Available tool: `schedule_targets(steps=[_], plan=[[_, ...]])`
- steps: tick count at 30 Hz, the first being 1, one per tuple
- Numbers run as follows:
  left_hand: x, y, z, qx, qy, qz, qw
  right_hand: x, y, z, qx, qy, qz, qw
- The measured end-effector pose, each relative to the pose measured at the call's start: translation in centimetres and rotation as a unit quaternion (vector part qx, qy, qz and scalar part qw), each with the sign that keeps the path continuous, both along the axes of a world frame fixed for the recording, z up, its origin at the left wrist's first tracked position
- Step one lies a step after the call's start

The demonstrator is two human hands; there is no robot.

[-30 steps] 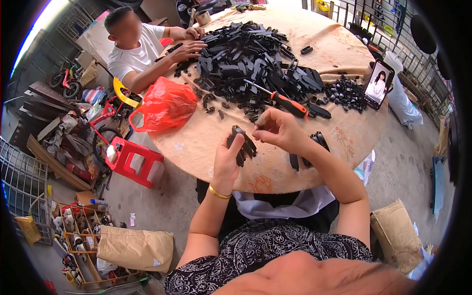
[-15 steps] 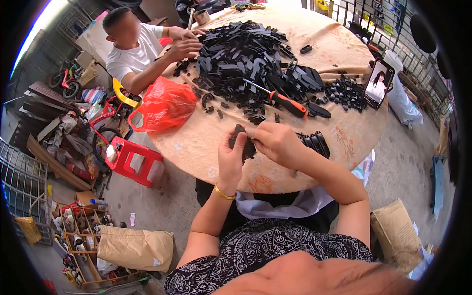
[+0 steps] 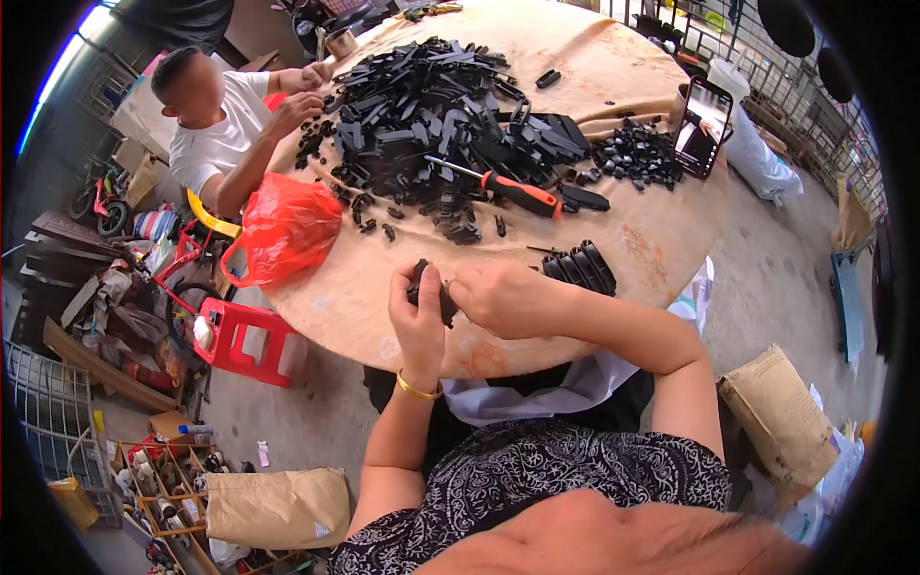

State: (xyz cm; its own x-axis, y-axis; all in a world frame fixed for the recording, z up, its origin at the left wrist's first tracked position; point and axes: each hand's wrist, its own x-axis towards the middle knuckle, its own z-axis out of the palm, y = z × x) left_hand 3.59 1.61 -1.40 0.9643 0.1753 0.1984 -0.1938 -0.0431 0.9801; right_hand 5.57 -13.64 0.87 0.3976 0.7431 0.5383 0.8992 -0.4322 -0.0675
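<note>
Over the near edge of the round table, my left hand point(image 3: 415, 311) is closed around a dark plastic part point(image 3: 447, 303), gripped between thumb and fingers. Right beside that part is my right hand point(image 3: 500, 299), its fingers curled and pinched together; whatever is in them is hidden. A row of black ribbed parts point(image 3: 583, 268) lies just beyond my right wrist. Farther in, a screwdriver point(image 3: 522, 195) with an orange and black handle rests against the large pile of black plastic parts point(image 3: 407, 125).
A heap of small black pieces point(image 3: 637, 153) sits by a propped phone point(image 3: 704, 129). On the left are a red plastic bag point(image 3: 287, 230), a red stool point(image 3: 244, 340) and a co-worker point(image 3: 216, 125), hands at the pile. Paper sacks point(image 3: 278, 508) stand on the floor.
The whole view has shifted, so the table sits farther left. My right hand has drawn lower against the part, its fingers more curled. The co-worker's hands have moved slightly apart from the pile.
</note>
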Motion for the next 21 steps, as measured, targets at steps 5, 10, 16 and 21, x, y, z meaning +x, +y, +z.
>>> schedule_targets(steps=[5,10,16,21], plan=[[-1.0,-0.8,1.0,-0.035,-0.005,0.041,0.999,-0.5,0.1,0.3,-0.037,0.032,0.003,0.999],[-0.1,-0.5,0.9,0.012,-0.072,0.152,0.986,-1.1,1.3,-0.3,0.035,0.154,0.014,0.987],[0.5,-0.4,2.3,-0.176,0.003,0.042,0.984,2.3,-0.1,-0.3,0.170,0.168,-0.107,0.965],[0.4,-1.8,2.0,0.034,0.102,-0.209,0.972,5.3,-3.5,-0.4,0.062,0.174,-0.278,0.943]])
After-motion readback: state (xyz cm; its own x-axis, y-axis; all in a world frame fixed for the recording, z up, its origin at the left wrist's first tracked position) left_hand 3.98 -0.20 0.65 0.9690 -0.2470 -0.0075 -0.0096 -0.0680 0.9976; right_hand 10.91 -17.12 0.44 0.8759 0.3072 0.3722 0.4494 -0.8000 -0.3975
